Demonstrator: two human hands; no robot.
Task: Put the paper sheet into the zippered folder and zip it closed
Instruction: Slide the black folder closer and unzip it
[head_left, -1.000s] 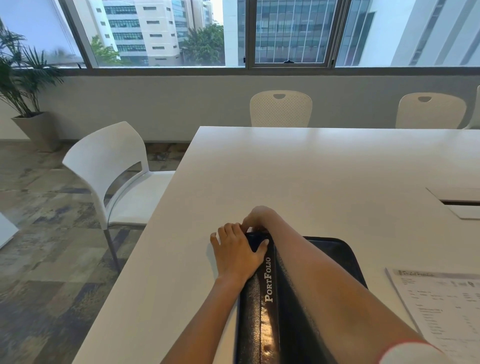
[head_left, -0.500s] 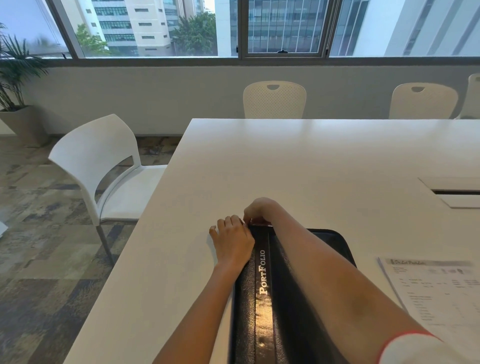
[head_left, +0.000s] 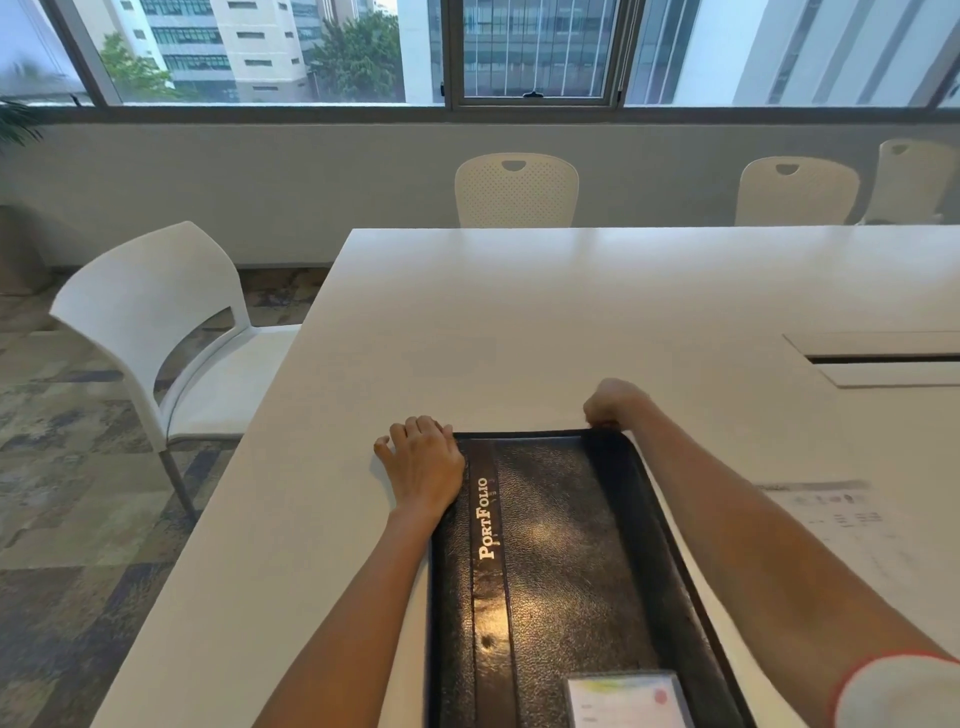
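While the black zippered folder (head_left: 561, 561) lies flat on the white table (head_left: 519, 322) right in front of us, its spine with the gold "PortFolio" lettering runs along its left side. We press our left hand (head_left: 423, 467) flat on the folder's far-left corner, fingers spread and loose, gripping nothing. Our right hand (head_left: 610, 402) is curled into a pinch at the far-right corner, on the zipper edge; the pull itself is hidden under the fingers, so we cannot tell exactly what they hold. A card in a clear pocket (head_left: 626, 699) sits on the cover near us. To the right of the folder, beyond our right forearm, the paper sheet (head_left: 852, 525) lies on the table, blurred. A white chair (head_left: 156, 332) stands at the table's left side.
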